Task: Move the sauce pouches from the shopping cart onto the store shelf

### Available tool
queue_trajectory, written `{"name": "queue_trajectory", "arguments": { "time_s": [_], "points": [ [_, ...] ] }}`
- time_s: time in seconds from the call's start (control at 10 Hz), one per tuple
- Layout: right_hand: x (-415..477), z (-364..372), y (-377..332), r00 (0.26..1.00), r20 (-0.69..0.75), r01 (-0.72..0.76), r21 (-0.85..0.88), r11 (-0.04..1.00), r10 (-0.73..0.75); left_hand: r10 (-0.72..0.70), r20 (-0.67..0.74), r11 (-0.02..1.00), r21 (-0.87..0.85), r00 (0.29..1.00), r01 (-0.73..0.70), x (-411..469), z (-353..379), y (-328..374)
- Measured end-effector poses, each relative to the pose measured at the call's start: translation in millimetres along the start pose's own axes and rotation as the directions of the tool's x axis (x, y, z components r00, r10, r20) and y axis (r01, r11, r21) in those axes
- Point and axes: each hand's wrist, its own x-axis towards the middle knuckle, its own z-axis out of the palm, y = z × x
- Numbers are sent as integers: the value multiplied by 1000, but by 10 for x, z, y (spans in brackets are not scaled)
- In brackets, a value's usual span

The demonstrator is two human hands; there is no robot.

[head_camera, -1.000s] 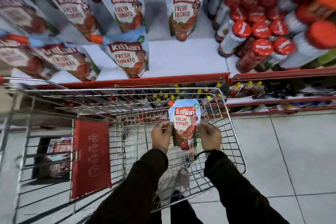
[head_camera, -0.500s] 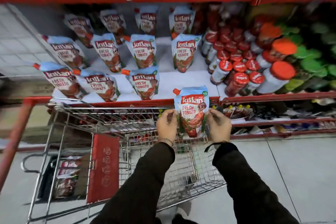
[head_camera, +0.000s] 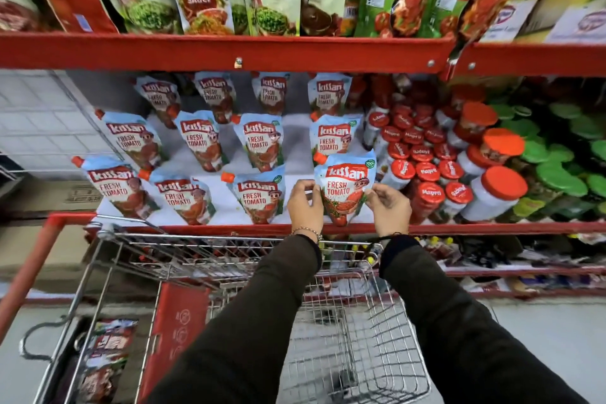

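A Kissan Fresh Tomato sauce pouch (head_camera: 346, 188), blue and white with an orange spout, stands upright at the front right of the white shelf (head_camera: 226, 207). My left hand (head_camera: 305, 205) pinches its left edge and my right hand (head_camera: 388, 207) pinches its right edge. Several identical pouches (head_camera: 259, 197) stand in rows to the left and behind. The wire shopping cart (head_camera: 360, 354) sits below my arms; its main basket shows no pouches.
Red-capped jars (head_camera: 429, 193) crowd the shelf right of the pouch, with green-lidded jars (head_camera: 560, 177) further right. A red shelf edge (head_camera: 229, 52) above carries other sauce packs. More packets (head_camera: 105, 357) lie in a section at the cart's left.
Both hands have lifted the pouch out of the cart, up and forward onto the shelf's front right spot. The view has tilted up towards the shelves.
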Motion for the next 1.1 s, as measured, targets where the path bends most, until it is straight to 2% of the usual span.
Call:
{"name": "queue_trajectory", "arguments": {
  "time_s": [0.1, 0.4, 0.7, 0.9, 1.1],
  "points": [
    [94, 62, 96, 998, 55, -42, 31, 999, 40, -6, -19, 1000, 26, 1000, 6, 93, 74, -120],
    [196, 151, 257, 991, 103, -84, 30, 996, 80, 40, 0, 998, 46, 999, -40, 105, 123, -332],
    [16, 134, 184, 996, 90, -13, -18, 1000, 14, 37, 22, 999, 11, 999, -37, -51, 74, -280],
    [-17, 151, 142, 991, 136, 10, -64, 998, -1, 23, 38, 1000, 8, 999, -23, -86, 67, -312],
    [-71, 153, 63, 992, 120, -30, -74, 997, 39, 1, 12, 1000, -15, 1000, -1, -150, 25, -280]
  ]
}}
